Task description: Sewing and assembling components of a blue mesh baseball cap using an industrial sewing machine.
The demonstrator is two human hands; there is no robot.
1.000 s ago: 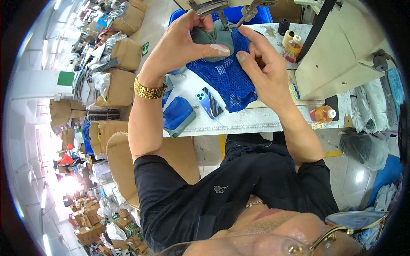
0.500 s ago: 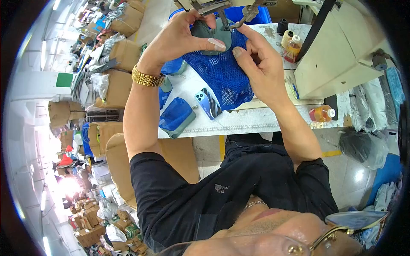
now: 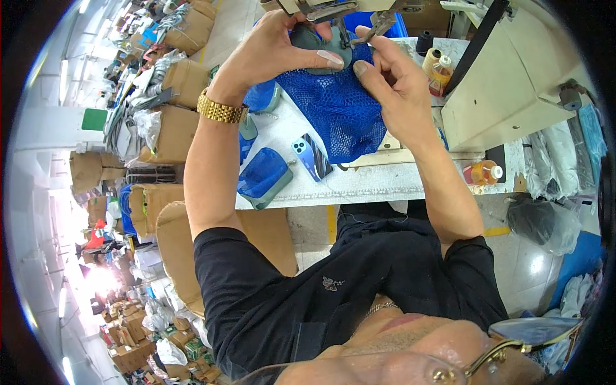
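A blue mesh piece with a grey-green fabric panel (image 3: 340, 106) lies under the needle area of a sewing machine (image 3: 351, 40). My left hand (image 3: 273, 54), with a gold watch at the wrist, grips the grey-green panel, thumb on top and fingers curled at its far side. The thumb has a white wrap on it. My right hand (image 3: 399, 83) pinches the edge of the blue mesh between thumb and forefinger, close to the presser foot. Hanging toward me, the loose mesh rests on the machine bed and the white table (image 3: 378, 183).
Left of the mesh lie a smartphone (image 3: 312, 158) and a blue and grey-green pouch (image 3: 264, 178). Thread cones (image 3: 431, 61) and a bottle of amber liquid (image 3: 440, 76) stand right of the machine head; another such bottle (image 3: 482, 173) lies near the front edge. Cardboard boxes (image 3: 172, 131) fill the left side.
Both hands and the mesh piece have shifted slightly, the right hand a little to the right. Each hand keeps its hold on the fabric.
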